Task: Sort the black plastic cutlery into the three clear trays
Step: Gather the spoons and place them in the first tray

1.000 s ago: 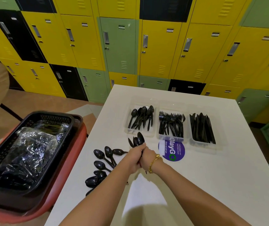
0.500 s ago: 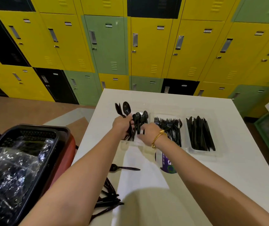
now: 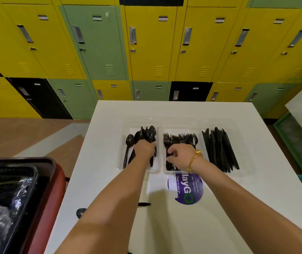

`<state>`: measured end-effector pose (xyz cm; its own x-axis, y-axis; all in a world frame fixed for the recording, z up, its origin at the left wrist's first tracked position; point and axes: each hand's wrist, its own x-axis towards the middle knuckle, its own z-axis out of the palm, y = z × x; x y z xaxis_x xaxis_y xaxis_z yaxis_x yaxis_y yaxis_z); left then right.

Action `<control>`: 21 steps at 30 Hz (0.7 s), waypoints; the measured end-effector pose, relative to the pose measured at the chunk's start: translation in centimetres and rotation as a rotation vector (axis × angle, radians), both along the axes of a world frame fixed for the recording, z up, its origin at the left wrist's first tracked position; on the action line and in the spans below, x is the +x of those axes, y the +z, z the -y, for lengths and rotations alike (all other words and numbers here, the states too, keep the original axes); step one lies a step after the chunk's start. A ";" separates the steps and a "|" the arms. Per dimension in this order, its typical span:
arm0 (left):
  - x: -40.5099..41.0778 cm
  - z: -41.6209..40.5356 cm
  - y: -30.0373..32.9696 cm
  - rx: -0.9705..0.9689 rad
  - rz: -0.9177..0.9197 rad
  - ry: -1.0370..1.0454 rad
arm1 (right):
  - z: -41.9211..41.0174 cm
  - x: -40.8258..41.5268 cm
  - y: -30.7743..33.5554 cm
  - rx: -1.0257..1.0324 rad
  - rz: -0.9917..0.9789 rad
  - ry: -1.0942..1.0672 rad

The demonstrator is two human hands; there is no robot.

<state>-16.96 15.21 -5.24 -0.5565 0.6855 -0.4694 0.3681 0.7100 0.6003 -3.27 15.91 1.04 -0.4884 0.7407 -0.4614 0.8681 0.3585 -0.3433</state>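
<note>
Left hand [image 3: 144,148] clamped on spoons [image 3: 147,133] in left tray [image 3: 121,162]; right hand [image 3: 180,154] loosely curled.

Wall of yellow, green and black lockers [image 3: 152,43] behind white table [image 3: 183,110]. Brown floor [image 3: 18,136] left of table. Red cart [image 3: 53,189] at table's left edge.
</note>
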 end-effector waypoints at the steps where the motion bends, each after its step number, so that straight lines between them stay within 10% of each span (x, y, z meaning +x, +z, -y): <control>1: 0.1 -0.1 -0.3 -0.040 -0.018 -0.008 | 0.0 0.1 -0.1 -0.006 0.002 -0.002; 14: -1.4 3.0 3.3 0.028 -0.230 -0.148 | 3.6 -0.9 0.0 -0.075 -0.003 0.123; 21: -5.3 10.2 4.8 0.340 0.051 0.148 | 10.1 -4.9 -4.5 -0.080 0.063 0.358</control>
<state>-22.27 5.00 -0.45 -0.6429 0.7211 -0.2583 0.2403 0.5101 0.8259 -8.19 5.83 -3.41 -0.6788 0.4882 -0.5486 0.7127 0.6177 -0.3323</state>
